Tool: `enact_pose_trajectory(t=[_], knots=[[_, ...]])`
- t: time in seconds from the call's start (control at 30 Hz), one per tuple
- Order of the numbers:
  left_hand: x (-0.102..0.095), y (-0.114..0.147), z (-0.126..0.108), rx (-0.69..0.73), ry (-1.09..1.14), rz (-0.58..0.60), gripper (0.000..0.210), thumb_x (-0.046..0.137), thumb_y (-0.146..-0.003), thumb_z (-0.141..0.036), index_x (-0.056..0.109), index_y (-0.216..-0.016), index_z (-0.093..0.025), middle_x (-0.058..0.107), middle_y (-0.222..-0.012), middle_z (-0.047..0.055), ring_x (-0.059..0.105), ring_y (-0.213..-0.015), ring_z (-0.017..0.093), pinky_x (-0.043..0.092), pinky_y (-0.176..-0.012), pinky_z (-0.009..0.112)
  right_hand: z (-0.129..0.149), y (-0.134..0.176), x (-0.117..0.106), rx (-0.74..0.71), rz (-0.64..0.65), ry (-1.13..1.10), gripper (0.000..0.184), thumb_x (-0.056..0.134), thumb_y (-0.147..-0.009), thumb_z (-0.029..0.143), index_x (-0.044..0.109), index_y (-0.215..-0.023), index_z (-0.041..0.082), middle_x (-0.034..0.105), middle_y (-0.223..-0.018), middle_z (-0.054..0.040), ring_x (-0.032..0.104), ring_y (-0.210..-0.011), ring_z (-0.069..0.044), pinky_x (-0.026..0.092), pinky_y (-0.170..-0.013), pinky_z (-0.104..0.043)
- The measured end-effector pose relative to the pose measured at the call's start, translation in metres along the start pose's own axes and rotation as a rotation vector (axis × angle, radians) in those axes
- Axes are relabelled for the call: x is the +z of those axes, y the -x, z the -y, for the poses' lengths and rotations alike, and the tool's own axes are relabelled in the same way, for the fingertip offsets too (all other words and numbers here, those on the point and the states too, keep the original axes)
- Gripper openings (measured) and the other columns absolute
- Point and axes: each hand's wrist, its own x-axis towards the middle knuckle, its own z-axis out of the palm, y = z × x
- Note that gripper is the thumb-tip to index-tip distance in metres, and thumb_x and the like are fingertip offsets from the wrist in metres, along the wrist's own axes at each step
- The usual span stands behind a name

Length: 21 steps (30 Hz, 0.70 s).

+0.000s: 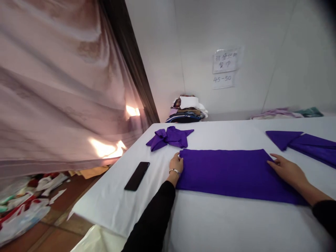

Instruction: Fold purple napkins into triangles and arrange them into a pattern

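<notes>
A purple cloth napkin (225, 171), folded into a long rectangle, lies flat across the white-covered table in front of me. At its left end, my left hand (176, 165) pinches the edge near the far corner; a bracelet circles that wrist. My right hand (288, 172) grips the slanted right edge, its fingertips on the fabric near the far right corner. Just beyond my left hand sits another purple napkin (173, 137), knotted into a pointed shape. More folded purple cloth (312, 146) lies at the far right, beyond my right hand.
A black phone (137, 176) rests on the white tablecloth (112, 206) at left. Folded clothes (187, 109) are stacked by the wall, under paper signs (226, 63). A pink curtain (65, 87) hangs at left, above plastic bags (26, 213) on the tiled floor.
</notes>
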Motion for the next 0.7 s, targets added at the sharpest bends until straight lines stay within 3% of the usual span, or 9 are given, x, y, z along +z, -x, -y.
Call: enact_pose_trajectory(t=[0.4, 0.7], knots=[[-0.011, 0.017, 0.003, -0.039, -0.078, -0.011, 0.042, 0.048, -0.080, -0.019, 0.047, -0.122, -0.019, 0.068, -0.085, 0.003, 0.061, -0.081, 0.016, 0.042, -0.071, 0.025, -0.007, -0.005, 0.004, -0.037, 0.055, -0.004, 0.056, 0.041, -0.072, 0.051, 0.049, -0.120, 0.022, 0.066, -0.095, -0.0108, 0.061, -0.080, -0.027, 0.041, -0.069, -0.035], [-0.011, 0.017, -0.001, -0.076, -0.152, 0.011, 0.045, 0.046, -0.079, -0.018, 0.046, -0.124, -0.018, 0.068, -0.092, 0.005, 0.061, -0.087, 0.018, 0.043, -0.073, 0.026, 0.005, 0.001, -0.002, -0.045, 0.064, 0.011, 0.050, 0.041, -0.077, 0.046, 0.049, -0.119, 0.021, 0.066, -0.093, -0.0098, 0.060, -0.080, -0.025, 0.040, -0.067, -0.033]])
